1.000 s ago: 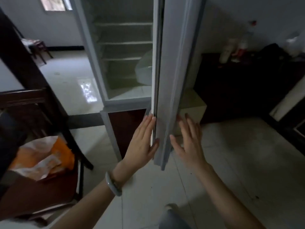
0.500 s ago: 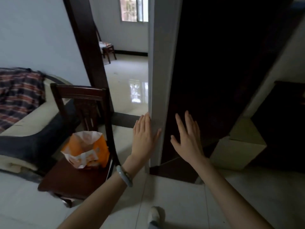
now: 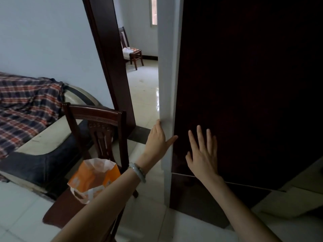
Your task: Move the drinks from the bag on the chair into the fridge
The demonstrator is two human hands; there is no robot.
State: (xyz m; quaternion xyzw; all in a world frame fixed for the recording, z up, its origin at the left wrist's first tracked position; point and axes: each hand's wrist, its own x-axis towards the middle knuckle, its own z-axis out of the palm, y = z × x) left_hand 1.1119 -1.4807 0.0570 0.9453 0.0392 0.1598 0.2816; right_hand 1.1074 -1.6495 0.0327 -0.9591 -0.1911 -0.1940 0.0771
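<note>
The fridge door [image 3: 244, 84] is a tall dark panel with a pale grey edge, and it fills the right half of the view. My left hand [image 3: 158, 138] rests on that grey edge, fingers around its far side and thumb on the front. My right hand [image 3: 202, 152] lies flat on the dark front, fingers spread. An orange and white bag [image 3: 92, 179] stands open on the seat of a dark wooden chair [image 3: 97, 123] at lower left. No drinks are visible; the fridge's inside is hidden.
A sofa [image 3: 40, 144] with a plaid blanket and a dark cushion sits behind the chair. A dark door frame [image 3: 111, 67] leads to a tiled room with another chair [image 3: 131, 49]. A pale low box [image 3: 305, 180] stands at lower right.
The fridge door has swung from open, with shelves showing, to where only its dark front shows. Both hands stayed on the door. The view has turned left toward the chair and bag.
</note>
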